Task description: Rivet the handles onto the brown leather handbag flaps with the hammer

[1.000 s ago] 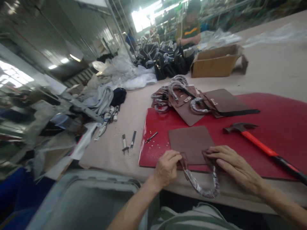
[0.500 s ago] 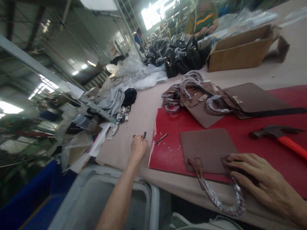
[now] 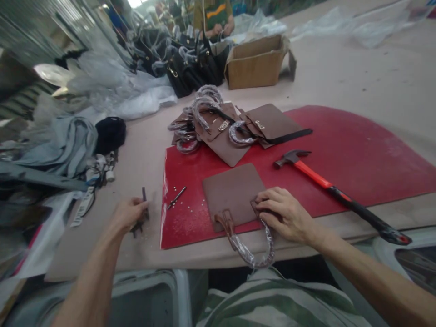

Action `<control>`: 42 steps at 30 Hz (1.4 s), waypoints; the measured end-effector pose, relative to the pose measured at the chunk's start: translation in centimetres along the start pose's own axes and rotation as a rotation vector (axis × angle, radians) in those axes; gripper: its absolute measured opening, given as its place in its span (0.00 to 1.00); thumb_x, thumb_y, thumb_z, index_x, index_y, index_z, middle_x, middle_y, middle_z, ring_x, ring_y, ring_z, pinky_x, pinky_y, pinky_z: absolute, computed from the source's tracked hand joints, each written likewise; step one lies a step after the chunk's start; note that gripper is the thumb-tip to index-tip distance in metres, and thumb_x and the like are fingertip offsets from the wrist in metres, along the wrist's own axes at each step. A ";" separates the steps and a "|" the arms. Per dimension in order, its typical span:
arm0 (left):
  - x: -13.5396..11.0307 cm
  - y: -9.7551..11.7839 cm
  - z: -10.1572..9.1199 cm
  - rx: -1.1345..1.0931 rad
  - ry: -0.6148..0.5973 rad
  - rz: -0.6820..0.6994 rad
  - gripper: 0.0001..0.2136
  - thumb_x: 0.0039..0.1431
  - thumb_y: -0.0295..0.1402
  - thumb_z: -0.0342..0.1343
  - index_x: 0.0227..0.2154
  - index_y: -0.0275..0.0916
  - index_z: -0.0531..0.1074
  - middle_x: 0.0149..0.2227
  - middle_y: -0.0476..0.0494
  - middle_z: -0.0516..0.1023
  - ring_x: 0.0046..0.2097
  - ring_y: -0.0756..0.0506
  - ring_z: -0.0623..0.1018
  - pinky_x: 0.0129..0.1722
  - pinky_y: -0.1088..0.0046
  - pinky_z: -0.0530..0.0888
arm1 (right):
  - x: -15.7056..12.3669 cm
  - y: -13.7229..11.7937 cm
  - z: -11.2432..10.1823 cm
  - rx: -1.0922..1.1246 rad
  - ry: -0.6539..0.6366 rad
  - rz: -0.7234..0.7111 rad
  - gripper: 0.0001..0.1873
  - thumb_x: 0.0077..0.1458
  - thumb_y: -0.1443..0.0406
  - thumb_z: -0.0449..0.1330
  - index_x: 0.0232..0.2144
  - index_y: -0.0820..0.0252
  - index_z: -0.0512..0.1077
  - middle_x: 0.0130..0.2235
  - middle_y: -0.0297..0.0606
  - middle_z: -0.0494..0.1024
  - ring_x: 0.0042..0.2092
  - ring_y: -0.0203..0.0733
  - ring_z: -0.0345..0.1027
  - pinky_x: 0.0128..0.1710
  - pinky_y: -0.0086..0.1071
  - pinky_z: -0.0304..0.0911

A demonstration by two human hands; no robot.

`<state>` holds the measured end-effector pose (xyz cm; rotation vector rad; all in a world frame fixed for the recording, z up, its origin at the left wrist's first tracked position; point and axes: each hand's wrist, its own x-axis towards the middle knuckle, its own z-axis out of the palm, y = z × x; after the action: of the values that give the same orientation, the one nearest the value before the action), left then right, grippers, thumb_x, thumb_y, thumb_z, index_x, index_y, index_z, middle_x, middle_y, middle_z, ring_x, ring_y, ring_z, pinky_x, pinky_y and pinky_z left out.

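Note:
At the left of the red board (image 3: 323, 136), my left hand (image 3: 127, 215) is closed around a slim dark metal piece (image 3: 144, 194). More dark shapes under that hand are blurred. My right hand (image 3: 284, 213) has its bent fingers on the right end of a plastic-wrapped bag handle (image 3: 250, 259), pressed to a brown leather panel (image 3: 233, 188). The handle's left end joins the panel by a brown tab, and its loop hangs over the board's near edge. A thin dark metal rod (image 3: 177, 198) lies left of the panel among several tiny pale bits.
A claw hammer (image 3: 313, 175) with a red and black handle lies right of the panel. Behind are stacked brown bag panels (image 3: 228, 141), black handbags (image 3: 187, 68), a cardboard box (image 3: 255, 63) and clear plastic (image 3: 112, 86). A person's hands (image 3: 223, 29) show across the table.
My view has swung right and levelled, showing the whole hammer. My left hand stays beside the board with the dark piece now more upright; my right hand stays on the handle end.

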<state>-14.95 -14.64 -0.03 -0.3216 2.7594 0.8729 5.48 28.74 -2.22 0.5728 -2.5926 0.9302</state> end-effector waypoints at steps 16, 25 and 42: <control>-14.4 9.6 13.3 -0.982 -0.085 0.408 0.10 0.57 0.33 0.62 0.40 0.36 0.71 0.36 0.45 0.80 0.37 0.47 0.82 0.41 0.68 0.81 | 0.0 0.2 0.2 0.000 -0.017 0.011 0.07 0.61 0.66 0.58 0.42 0.59 0.73 0.46 0.44 0.75 0.46 0.47 0.67 0.45 0.43 0.60; -16.1 9.6 16.1 -0.683 -0.058 0.701 0.07 0.64 0.27 0.54 0.44 0.38 0.68 0.45 0.42 0.79 0.47 0.45 0.81 0.50 0.64 0.79 | 0.1 0.2 0.0 0.018 -0.018 0.007 0.08 0.61 0.66 0.58 0.43 0.60 0.73 0.46 0.45 0.75 0.45 0.47 0.67 0.45 0.42 0.60; -16.0 9.2 15.7 -0.404 0.101 0.849 0.12 0.60 0.25 0.57 0.46 0.39 0.75 0.44 0.44 0.83 0.47 0.46 0.82 0.51 0.69 0.78 | -0.4 0.5 -0.2 0.060 -0.024 0.036 0.15 0.61 0.65 0.59 0.51 0.59 0.70 0.50 0.46 0.75 0.50 0.49 0.68 0.49 0.45 0.62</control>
<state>0.08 4.14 -3.08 0.8336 2.7646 1.6305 5.60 29.34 -2.45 0.5576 -2.6120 1.0222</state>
